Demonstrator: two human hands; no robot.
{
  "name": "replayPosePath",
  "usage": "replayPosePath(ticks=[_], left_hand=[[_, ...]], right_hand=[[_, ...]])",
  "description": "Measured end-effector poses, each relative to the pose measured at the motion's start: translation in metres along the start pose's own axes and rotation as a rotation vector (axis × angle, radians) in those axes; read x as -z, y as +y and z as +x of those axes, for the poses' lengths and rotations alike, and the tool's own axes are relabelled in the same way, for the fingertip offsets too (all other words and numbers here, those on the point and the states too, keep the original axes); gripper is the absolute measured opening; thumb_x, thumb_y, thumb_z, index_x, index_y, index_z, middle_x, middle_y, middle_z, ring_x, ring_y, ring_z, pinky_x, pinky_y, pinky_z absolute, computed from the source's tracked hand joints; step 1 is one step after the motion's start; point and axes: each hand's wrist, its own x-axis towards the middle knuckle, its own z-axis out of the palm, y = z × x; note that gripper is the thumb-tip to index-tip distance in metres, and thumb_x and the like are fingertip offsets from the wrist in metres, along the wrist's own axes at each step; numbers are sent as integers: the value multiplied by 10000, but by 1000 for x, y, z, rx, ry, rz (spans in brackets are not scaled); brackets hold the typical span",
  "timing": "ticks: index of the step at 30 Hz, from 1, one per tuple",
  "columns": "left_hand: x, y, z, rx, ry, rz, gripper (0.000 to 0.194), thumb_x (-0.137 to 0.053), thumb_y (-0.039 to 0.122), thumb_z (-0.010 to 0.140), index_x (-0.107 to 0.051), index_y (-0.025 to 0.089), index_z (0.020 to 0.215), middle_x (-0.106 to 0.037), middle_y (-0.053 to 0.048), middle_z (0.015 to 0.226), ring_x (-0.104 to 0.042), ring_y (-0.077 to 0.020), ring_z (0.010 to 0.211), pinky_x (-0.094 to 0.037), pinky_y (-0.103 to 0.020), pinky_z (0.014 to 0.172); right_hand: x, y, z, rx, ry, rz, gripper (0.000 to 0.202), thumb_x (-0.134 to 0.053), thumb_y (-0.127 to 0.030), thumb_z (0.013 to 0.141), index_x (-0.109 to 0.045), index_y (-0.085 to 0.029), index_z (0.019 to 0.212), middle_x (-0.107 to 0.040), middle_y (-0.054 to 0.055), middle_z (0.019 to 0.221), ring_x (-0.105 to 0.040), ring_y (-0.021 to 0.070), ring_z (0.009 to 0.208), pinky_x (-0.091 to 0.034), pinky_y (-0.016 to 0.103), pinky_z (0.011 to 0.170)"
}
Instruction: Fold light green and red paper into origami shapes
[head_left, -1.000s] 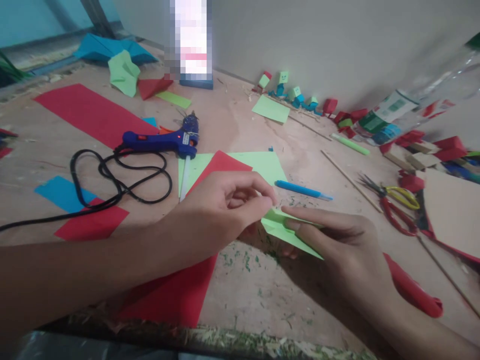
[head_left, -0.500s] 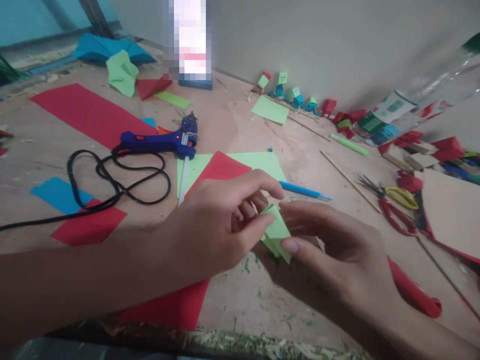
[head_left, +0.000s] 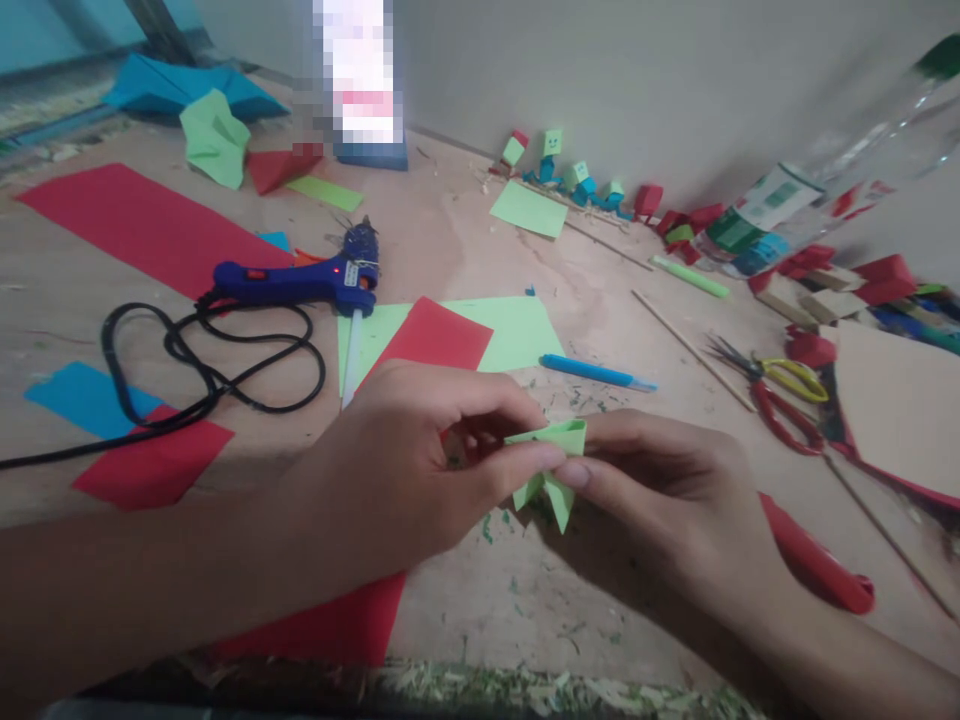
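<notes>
You hold the small folded green paper [head_left: 568,436] between your two hands, above the surface [head_left: 517,620] and near its front edge. Your left hand [head_left: 442,465] pinches it from one side, with the thumb on the near face; the other fingers are curled and partly hidden. Your right hand [head_left: 667,490] grips its right side, also with the thumb in front, and both thumb tips are close together at the middle. Two pointed ends of the paper hang below your thumbs. Under your left hand and forearm lies a red sheet [head_left: 442,335], which partly covers a light green sheet [head_left: 521,330]. Just beyond your right hand is a blue pen [head_left: 592,371]. The blue glue gun [head_left: 285,285] lies farther to the left, and the scissors [head_left: 787,425] to the right.
</notes>
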Motion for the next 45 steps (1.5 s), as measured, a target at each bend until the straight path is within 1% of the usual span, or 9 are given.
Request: replayPosePath(ticks=[6, 16, 21, 28, 31, 34, 37, 40, 45], left_hand=[[2, 3, 2, 18, -11, -43, 101, -781, 327, 876, -799, 252, 811, -745, 22, 699, -601, -131, 577, -450, -231, 514], [3, 5, 7, 89, -52, -149, 42, -778, 277, 854, -799, 244, 837, -771, 29, 752, -625, -122, 596, -481, -216, 547], [4, 6, 4, 20, -46, -75, 54, -753, 257, 876, -790, 238, 842, -768, 37, 752, -629, -113, 603, -466, -216, 556], [2, 2, 1, -93, -21, -20, 81, -727, 202, 900, -760, 218, 828, -736, 54, 709, -617, -93, 594, -460, -196, 558], [3, 3, 2, -92, -26, -21, 63, -736, 210, 882, -763, 212, 825, -740, 45, 714, -619, -102, 594, -466, -201, 554], [3, 4, 4, -13, -52, -69, 96, -753, 278, 880, -768, 209, 815, -750, 30, 725, -618, -113, 589, -473, -201, 528], [4, 5, 5, 80, -76, -139, 110, -723, 291, 904, -780, 224, 838, -756, 27, 737, -648, -120, 602, -490, -188, 518], [4, 4, 5, 130, -73, -186, 130, -700, 305, 925, -785, 234, 857, -758, 31, 727, -666, -115, 595, -502, -169, 510], [3, 3, 2, 100, -44, -154, 134, -700, 304, 925, -782, 233, 845, -744, 32, 699, -669, -113, 591, -489, -162, 497]], right_hand=[[0, 1, 1, -26, -24, 36, 81, -826, -337, 876, -847, -283, 932, -843, 36, 929, -785, 235, 803, -639, 354, 725], [0, 2, 0, -97, -59, 181, 75, -833, -267, 870, -855, -311, 926, -809, -13, 773, -731, 159, 637, -594, 247, 584], [1, 1, -1, -35, -48, 73, 88, -835, -227, 865, -853, -283, 931, -830, -5, 853, -742, 153, 726, -588, 228, 648], [0, 0, -2, 74, -29, -11, 125, -853, -200, 842, -844, -270, 945, -826, -13, 843, -758, 149, 734, -602, 224, 667], [0, 1, -2, 109, 36, -19, 106, -877, -205, 818, -842, -261, 901, -813, -11, 796, -737, 146, 703, -585, 223, 642], [2, 1, -1, 68, 47, -7, 82, -891, -205, 803, -847, -258, 847, -789, -13, 737, -695, 133, 664, -556, 212, 608], [5, 3, 2, -9, -23, 142, 85, -900, -210, 794, -856, -267, 840, -798, -10, 749, -693, 126, 650, -560, 205, 594], [9, 8, 7, -63, -156, 340, 106, -885, -217, 818, -865, -288, 894, -823, -8, 820, -737, 133, 722, -603, 223, 689], [12, 20, 13, -122, -326, 531, 116, -860, -231, 855, -864, -279, 961, -834, -5, 863, -765, 110, 773, -610, 196, 757]])
